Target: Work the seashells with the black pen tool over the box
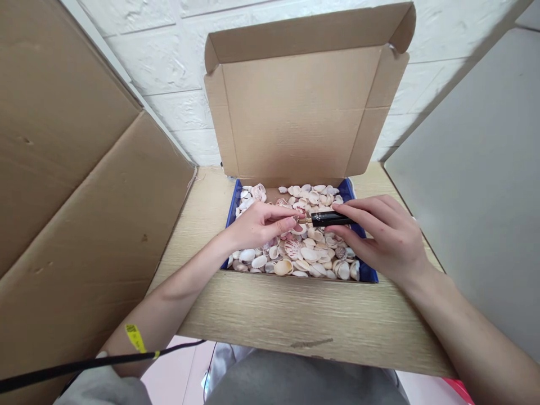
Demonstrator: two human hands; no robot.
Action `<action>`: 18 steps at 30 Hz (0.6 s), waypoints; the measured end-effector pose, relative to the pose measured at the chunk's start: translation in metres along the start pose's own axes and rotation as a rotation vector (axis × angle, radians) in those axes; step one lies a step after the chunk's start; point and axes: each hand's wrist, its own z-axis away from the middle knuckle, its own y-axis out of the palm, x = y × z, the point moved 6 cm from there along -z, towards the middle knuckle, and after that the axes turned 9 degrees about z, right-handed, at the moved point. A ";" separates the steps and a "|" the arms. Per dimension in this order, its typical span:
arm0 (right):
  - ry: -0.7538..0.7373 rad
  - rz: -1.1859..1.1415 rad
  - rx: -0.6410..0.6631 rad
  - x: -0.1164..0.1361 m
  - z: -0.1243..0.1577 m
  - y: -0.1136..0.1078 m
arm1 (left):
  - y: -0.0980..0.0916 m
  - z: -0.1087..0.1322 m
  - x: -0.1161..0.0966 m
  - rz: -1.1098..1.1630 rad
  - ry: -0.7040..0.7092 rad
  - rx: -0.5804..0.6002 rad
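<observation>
Above an open box of seashells, my right hand [383, 233] grips a black pen-like tool [331, 219], thumb below and fingers on top. A brass-coloured tip [306, 221] sticks out of the tool toward the left; it looks like a small hand drill. My left hand [261, 225] is closed in a pinch right at that tip. A small brownish bit shows between its thumb and fingers, too small to name. Under both hands lie many pale seashells [310, 255], among them a red-striped scallop shell [292, 248].
The box's blue side wall [231, 216] and raised cardboard lid [295, 112] stand on a wooden tabletop [270, 315]. Brown cardboard [84, 197] walls off the left, a grey panel [476, 152] the right. A black cable [84, 364] with a yellow tag crosses the lower left.
</observation>
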 end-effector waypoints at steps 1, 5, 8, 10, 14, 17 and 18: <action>0.001 -0.003 -0.003 0.000 0.000 0.000 | 0.000 0.000 0.000 -0.002 -0.003 -0.004; 0.015 -0.003 0.011 -0.002 0.003 0.004 | 0.000 0.000 0.000 0.014 0.000 -0.004; 0.031 -0.020 0.074 -0.004 0.006 0.009 | 0.001 0.000 0.000 0.028 0.011 0.009; 0.035 -0.020 0.137 -0.005 0.008 0.013 | 0.001 0.000 0.001 0.029 0.011 0.010; 0.037 -0.008 0.196 -0.003 0.009 0.015 | 0.000 0.000 0.001 -0.008 0.004 0.007; 0.038 -0.013 0.192 -0.002 0.008 0.014 | 0.000 0.000 0.000 -0.030 0.010 0.010; 0.039 -0.015 0.191 -0.002 0.008 0.014 | 0.000 0.000 0.000 -0.028 0.017 0.010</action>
